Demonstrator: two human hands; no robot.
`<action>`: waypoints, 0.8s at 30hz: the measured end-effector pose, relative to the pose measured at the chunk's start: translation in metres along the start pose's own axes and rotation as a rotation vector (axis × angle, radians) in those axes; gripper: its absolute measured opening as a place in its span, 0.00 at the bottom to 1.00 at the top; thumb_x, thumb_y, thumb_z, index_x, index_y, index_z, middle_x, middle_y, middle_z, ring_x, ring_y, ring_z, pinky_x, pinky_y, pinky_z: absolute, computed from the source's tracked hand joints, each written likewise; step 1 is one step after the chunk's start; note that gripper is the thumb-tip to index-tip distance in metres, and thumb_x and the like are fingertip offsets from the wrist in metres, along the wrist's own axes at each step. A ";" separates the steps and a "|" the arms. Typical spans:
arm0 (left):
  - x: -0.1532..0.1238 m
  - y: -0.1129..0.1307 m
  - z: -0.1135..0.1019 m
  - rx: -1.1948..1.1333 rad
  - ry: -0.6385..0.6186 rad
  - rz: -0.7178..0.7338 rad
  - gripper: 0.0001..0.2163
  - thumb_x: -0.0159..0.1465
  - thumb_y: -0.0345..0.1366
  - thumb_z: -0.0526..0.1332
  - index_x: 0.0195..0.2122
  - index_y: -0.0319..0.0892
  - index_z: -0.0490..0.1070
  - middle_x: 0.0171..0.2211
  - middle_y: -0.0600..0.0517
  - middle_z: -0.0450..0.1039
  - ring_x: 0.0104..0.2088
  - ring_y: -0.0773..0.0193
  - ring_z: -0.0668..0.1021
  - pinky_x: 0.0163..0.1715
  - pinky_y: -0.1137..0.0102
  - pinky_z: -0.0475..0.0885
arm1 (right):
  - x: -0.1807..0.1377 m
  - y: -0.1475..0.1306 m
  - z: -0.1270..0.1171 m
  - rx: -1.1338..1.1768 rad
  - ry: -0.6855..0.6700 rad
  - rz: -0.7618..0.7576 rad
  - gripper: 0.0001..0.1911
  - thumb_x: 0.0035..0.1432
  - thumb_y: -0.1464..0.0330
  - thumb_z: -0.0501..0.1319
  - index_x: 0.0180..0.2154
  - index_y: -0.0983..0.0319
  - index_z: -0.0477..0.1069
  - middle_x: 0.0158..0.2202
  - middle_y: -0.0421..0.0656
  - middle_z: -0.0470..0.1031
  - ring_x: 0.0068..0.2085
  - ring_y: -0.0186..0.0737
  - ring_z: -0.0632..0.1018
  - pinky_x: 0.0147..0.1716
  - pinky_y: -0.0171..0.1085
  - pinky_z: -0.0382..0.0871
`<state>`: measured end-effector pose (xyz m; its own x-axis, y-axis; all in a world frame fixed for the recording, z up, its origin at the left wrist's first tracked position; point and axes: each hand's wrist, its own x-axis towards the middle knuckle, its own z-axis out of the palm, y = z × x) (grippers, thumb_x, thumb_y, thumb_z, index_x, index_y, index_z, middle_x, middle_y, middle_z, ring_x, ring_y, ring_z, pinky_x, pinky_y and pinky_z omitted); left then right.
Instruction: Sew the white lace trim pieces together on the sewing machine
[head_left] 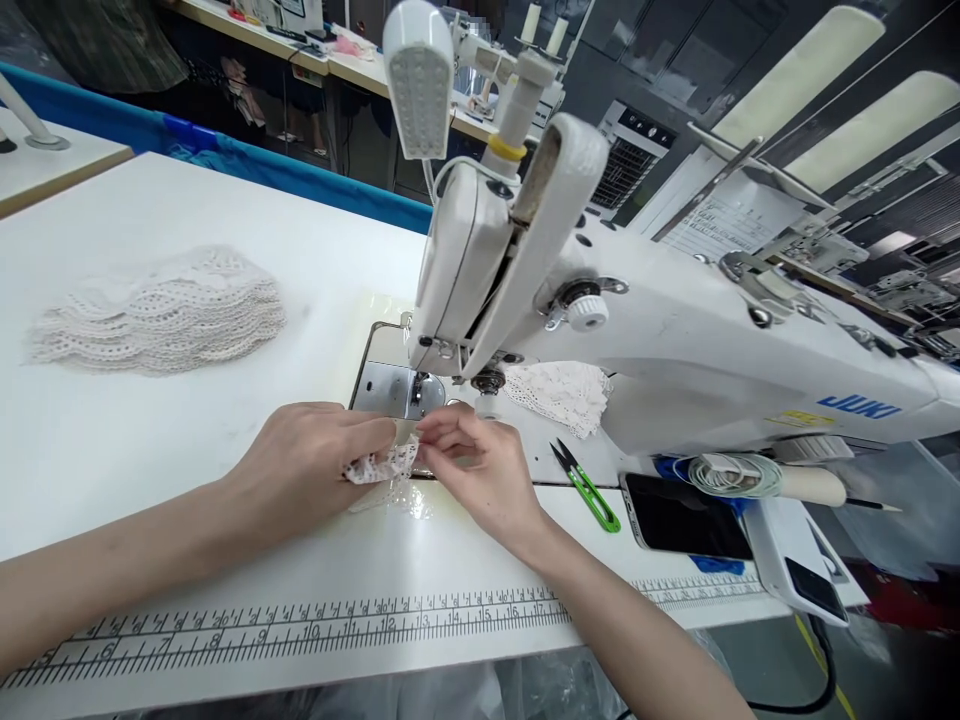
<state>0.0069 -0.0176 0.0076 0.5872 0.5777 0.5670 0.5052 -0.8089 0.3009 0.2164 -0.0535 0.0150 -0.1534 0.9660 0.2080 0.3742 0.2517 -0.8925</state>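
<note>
Just in front of the sewing machine's (517,250) needle plate (382,385), both hands meet at a small piece of white eyelet lace (386,463). My left hand (322,450) is closed around it, fingers curled under and partly hidden. Thumb and fingertips of my right hand (480,465) pinch the right end of the lace. The presser foot (418,390) stands just beyond the hands. More white lace (562,395) lies under the machine arm, to the right of the needle area.
A stack of white lace pieces (161,315) lies on the left of the table. Green thread snips (586,487), a phone (686,515) and a white control box (795,560) are at the right. A printed ruler (360,635) runs along the front edge.
</note>
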 end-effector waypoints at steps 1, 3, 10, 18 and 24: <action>-0.001 0.000 0.001 0.018 -0.002 -0.026 0.06 0.67 0.33 0.57 0.32 0.47 0.70 0.16 0.60 0.62 0.17 0.68 0.63 0.20 0.71 0.54 | 0.000 0.000 0.000 -0.041 0.006 -0.043 0.09 0.59 0.75 0.65 0.40 0.58 0.79 0.35 0.39 0.84 0.35 0.36 0.85 0.37 0.35 0.84; -0.003 -0.002 0.003 0.041 -0.006 -0.076 0.06 0.64 0.32 0.56 0.39 0.48 0.71 0.16 0.62 0.61 0.16 0.68 0.62 0.20 0.71 0.53 | -0.001 -0.002 0.000 -0.096 0.016 -0.111 0.09 0.61 0.75 0.65 0.42 0.58 0.79 0.36 0.39 0.85 0.36 0.37 0.85 0.39 0.36 0.84; -0.005 -0.009 0.001 0.071 0.028 0.063 0.07 0.67 0.30 0.56 0.41 0.47 0.71 0.18 0.61 0.71 0.17 0.67 0.69 0.23 0.71 0.61 | -0.003 -0.004 0.000 -0.127 0.050 -0.203 0.09 0.64 0.76 0.64 0.41 0.57 0.79 0.35 0.39 0.84 0.35 0.36 0.84 0.37 0.35 0.83; -0.010 -0.008 0.002 0.046 0.045 0.073 0.07 0.70 0.31 0.57 0.45 0.49 0.73 0.23 0.60 0.77 0.19 0.66 0.72 0.27 0.68 0.63 | -0.005 -0.002 0.002 0.041 0.029 -0.015 0.08 0.63 0.73 0.64 0.42 0.58 0.79 0.38 0.41 0.84 0.33 0.36 0.85 0.33 0.33 0.83; -0.012 -0.011 0.003 0.061 0.044 0.097 0.10 0.69 0.30 0.56 0.48 0.50 0.71 0.24 0.62 0.79 0.20 0.67 0.75 0.28 0.69 0.63 | -0.004 -0.002 0.002 0.043 0.056 -0.093 0.08 0.61 0.75 0.65 0.40 0.58 0.79 0.35 0.39 0.83 0.35 0.35 0.84 0.38 0.34 0.84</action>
<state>-0.0034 -0.0154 -0.0045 0.6077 0.4907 0.6244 0.4855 -0.8518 0.1969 0.2144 -0.0578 0.0156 -0.1341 0.9406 0.3120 0.3205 0.3391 -0.8845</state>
